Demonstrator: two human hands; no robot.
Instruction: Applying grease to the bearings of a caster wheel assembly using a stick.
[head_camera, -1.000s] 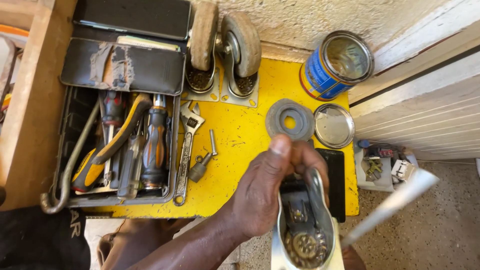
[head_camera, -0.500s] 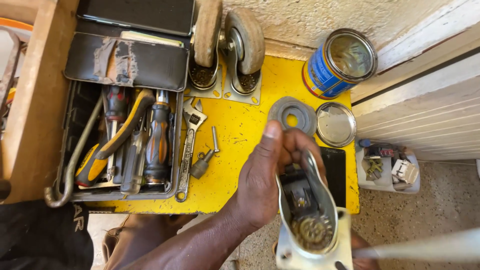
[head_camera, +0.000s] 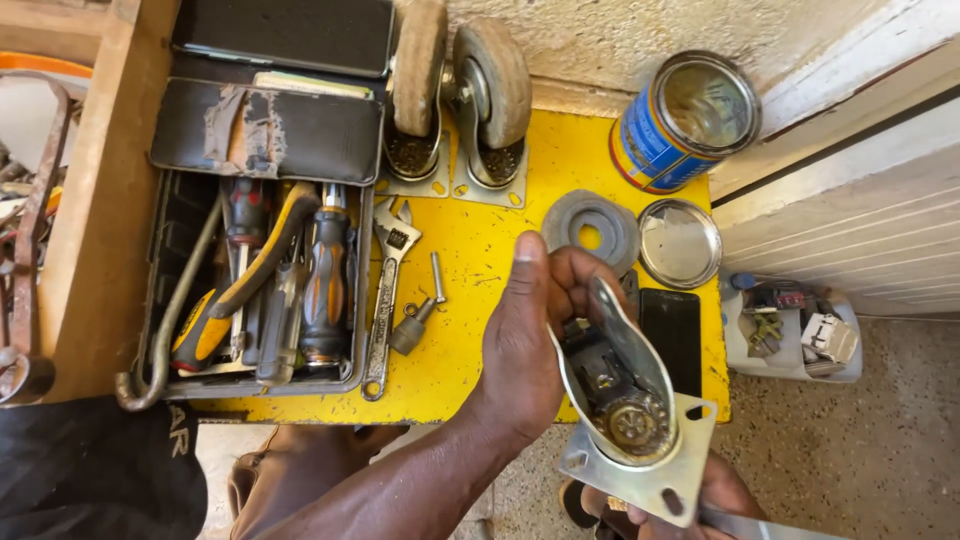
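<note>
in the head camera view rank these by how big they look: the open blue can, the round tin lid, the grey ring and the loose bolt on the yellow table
1. Blue can, largest.
2. Grey ring and tin lid: they look about alike, so no ranking between them.
3. Bolt, clearly smallest.

Right hand (head_camera: 700, 500) — mostly cut off.
</note>
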